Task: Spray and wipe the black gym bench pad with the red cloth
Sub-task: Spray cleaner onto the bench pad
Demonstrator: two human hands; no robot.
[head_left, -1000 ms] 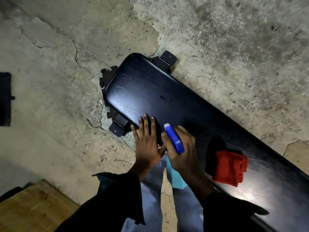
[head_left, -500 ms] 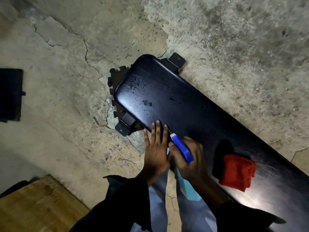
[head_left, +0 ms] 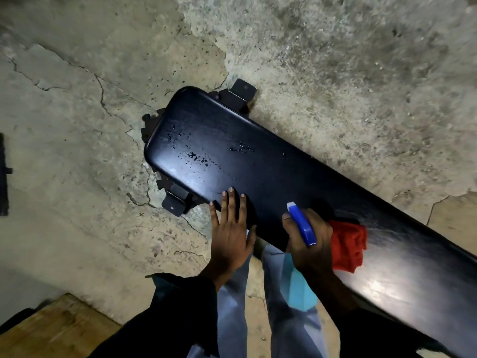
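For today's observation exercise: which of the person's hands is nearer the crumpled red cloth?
Right. The right hand, gripping the blue spray bottle, is beside the crumpled red cloth; the left hand rests flat farther away.

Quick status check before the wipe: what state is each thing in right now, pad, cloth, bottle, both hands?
Bench pad: lying on the concrete floor, spray droplets on its near end, not yet wiped.
Red cloth: bunched, resting on the pad, partly behind the right hand.
Spray bottle: gripped, nozzle aimed along the pad.
Left hand: flat, fingers straight, pressing the pad's edge.
Right hand: curled round the spray bottle.
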